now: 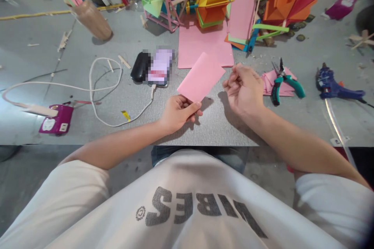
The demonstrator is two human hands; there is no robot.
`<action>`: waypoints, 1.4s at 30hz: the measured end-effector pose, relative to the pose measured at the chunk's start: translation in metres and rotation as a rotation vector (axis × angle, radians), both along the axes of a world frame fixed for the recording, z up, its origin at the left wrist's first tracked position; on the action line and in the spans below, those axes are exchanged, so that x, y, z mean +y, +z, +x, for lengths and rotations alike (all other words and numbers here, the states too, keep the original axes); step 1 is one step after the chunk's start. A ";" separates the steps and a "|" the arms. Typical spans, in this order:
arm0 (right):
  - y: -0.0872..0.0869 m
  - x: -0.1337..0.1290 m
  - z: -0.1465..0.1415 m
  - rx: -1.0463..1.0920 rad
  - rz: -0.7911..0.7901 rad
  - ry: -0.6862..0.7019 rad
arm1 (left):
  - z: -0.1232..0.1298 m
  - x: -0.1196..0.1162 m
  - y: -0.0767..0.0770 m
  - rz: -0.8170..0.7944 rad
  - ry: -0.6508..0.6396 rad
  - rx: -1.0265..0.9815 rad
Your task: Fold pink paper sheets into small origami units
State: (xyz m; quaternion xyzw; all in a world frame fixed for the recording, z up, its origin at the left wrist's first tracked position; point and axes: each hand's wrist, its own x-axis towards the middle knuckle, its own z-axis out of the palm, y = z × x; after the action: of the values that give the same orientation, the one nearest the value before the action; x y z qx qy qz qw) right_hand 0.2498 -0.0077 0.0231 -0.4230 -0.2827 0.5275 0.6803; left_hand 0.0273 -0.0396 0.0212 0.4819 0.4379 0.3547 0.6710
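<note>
One pink paper rectangle (pixel 201 78) is pinched in the left hand (pixel 181 113). Just beside it, the right hand (pixel 246 89) curls loosely, half open, near teal-handled metal pliers (pixel 281 74).

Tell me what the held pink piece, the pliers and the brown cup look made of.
Pink piece: seemingly paper or thin card, matte, with crisp straight edges.
Pliers: grey tips look like metal; teal-and-black handles probably plastic or rubber, smoothly moulded.
Brown cup: perhaps wood or cardboard; opaque brown wall, too blurred to settle.
</note>
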 end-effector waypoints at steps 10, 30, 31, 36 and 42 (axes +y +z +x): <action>0.010 -0.013 0.006 -0.570 -0.208 0.569 | -0.015 0.006 -0.024 0.747 0.162 0.272; 0.013 0.001 0.039 -1.653 0.324 0.893 | -0.021 0.021 -0.002 0.932 -0.504 1.045; 0.013 0.001 0.040 -1.685 0.320 0.902 | -0.021 0.020 -0.002 0.918 -0.507 1.061; 0.014 0.000 0.044 -1.853 0.160 0.843 | -0.019 0.016 0.000 0.898 -0.511 1.109; 0.020 -0.004 0.043 -1.951 0.132 0.867 | -0.018 0.018 0.001 0.864 -0.497 1.130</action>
State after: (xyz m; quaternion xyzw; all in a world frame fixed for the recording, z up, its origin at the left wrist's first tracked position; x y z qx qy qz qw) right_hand 0.2932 -0.0114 0.0427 -0.4881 -0.8588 0.1418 -0.0638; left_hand 0.0090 -0.0213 0.0222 0.8954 0.4159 0.0319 0.1559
